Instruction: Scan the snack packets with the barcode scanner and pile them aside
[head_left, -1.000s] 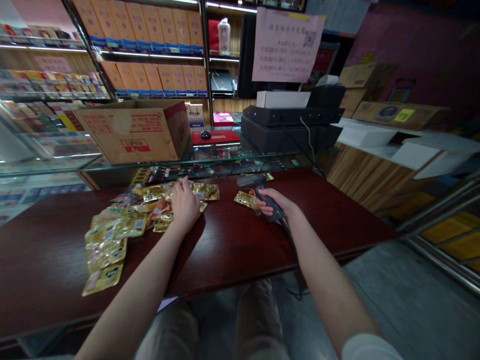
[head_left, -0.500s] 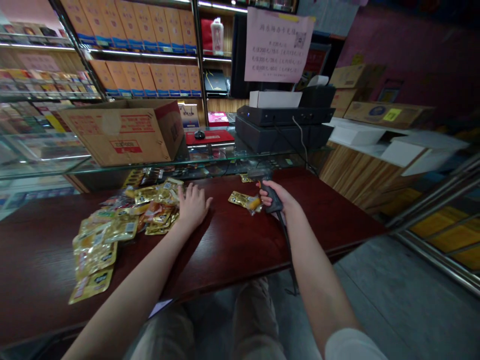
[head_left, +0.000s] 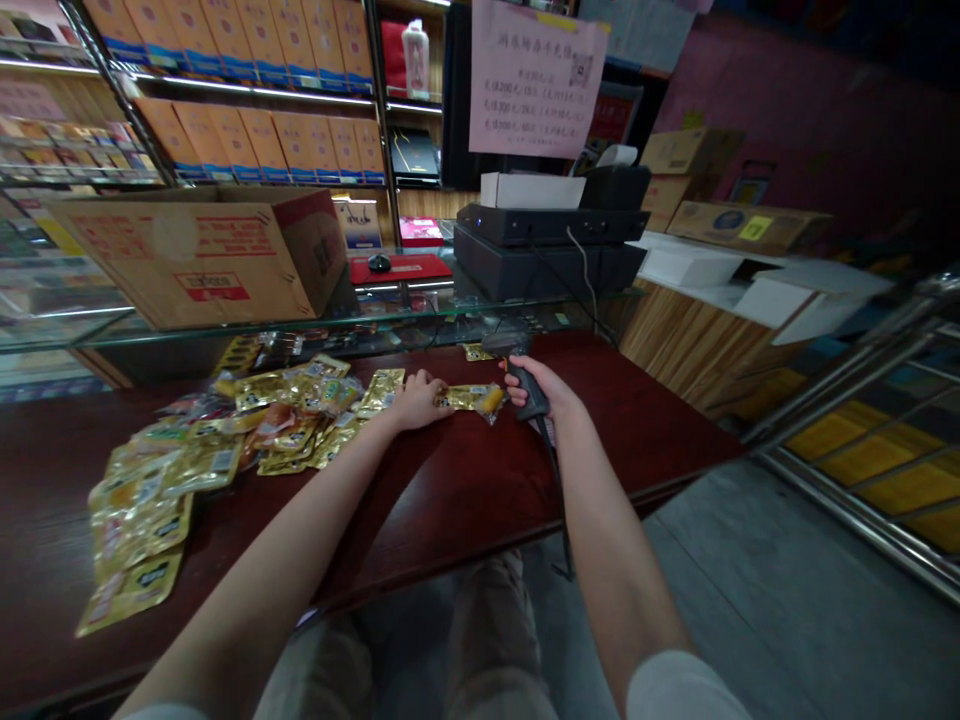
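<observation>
Now the open left hand [head_left: 418,400] sits beside a light, slippery foil packet [head_left: 466,398], best pinched at its edge; the right hand [head_left: 536,385] grips a barcode scanner [head_left: 510,342].

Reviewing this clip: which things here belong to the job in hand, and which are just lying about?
In use: right hand gripping scanner; left hand at gold packet; packet pile.

Lying about: cardboard box; mouse; notice.

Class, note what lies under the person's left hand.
The left hand touches a gold foil sachet on the dark red counter; what lies beneath its palm is hidden.
</observation>
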